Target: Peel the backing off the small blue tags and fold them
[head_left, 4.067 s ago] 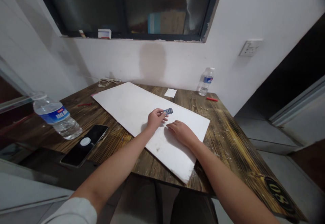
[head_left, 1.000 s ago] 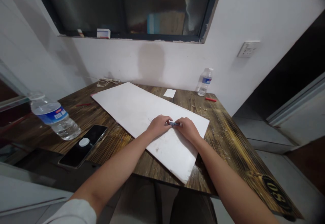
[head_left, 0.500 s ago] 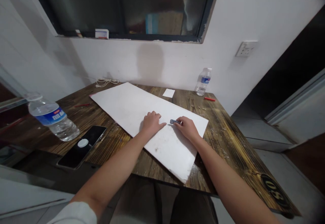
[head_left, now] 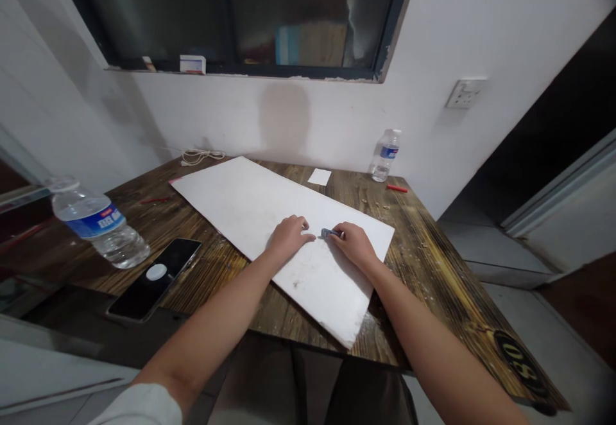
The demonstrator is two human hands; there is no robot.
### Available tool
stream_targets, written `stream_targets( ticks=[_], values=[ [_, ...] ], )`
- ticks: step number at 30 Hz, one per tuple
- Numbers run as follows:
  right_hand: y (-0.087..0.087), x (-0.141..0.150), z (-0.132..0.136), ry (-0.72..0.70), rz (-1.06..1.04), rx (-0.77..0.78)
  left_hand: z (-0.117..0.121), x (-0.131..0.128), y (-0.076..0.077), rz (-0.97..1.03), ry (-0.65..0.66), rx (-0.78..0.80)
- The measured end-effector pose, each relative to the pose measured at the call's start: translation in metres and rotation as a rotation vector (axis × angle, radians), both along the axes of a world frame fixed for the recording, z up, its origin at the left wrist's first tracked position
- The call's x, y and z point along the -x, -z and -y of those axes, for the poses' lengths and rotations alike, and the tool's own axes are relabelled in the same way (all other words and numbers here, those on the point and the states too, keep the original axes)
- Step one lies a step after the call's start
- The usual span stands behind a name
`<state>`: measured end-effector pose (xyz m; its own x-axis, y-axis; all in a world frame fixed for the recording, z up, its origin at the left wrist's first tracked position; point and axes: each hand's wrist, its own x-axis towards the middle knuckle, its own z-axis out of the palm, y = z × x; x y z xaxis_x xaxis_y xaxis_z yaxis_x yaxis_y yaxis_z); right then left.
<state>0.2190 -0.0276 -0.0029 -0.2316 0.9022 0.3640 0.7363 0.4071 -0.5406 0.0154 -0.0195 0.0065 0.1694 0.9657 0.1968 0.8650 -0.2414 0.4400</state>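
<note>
A small blue-grey piece (head_left: pixel 328 233) with dark segments is pinched between the thumb and fingers of my right hand (head_left: pixel 355 242). Its left end sticks out; the rest is covered by my fingers, and its exact kind cannot be made out. Just left of it, my left hand (head_left: pixel 289 237) is open, thumb and forefinger apart with a gap between them, not touching the piece. Both hands are over the white board (head_left: pixel 231 194), which lies at a slant across the wooden table (head_left: pixel 418 264).
On the left are a large water bottle (head_left: pixel 99 223) and a phone (head_left: pixel 154 277) with a white disc on it. Along the back are a white cable (head_left: pixel 202 156), a paper square (head_left: pixel 319 176), a small bottle (head_left: pixel 385 155) and a red stick-like item (head_left: pixel 397 188).
The blue-grey piece was in my left hand at first, then between both hands. My left hand has let go and drawn left; my right hand keeps the piece.
</note>
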Motion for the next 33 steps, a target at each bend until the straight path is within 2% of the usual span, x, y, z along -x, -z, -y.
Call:
stream_targets(
  ticks=[6,10,21,33],
  values=[
    [0.0032,-0.0012,-0.0015,-0.002,0.0,-0.013,-0.0027,0.0082,-0.0051,0.104,0.107,0.083],
    [0.0035,-0.0009,-0.0012,-0.003,0.022,-0.012,-0.0035,0.0106,-0.0065,0.122,0.116,0.12],
    [0.001,-0.0003,-0.0004,0.003,-0.044,-0.002,-0.0027,0.0051,-0.0043,0.117,0.114,0.043],
    [0.0023,-0.0003,-0.0006,0.001,-0.014,0.002,-0.0016,0.0094,-0.0042,0.127,0.259,0.055]
  ],
)
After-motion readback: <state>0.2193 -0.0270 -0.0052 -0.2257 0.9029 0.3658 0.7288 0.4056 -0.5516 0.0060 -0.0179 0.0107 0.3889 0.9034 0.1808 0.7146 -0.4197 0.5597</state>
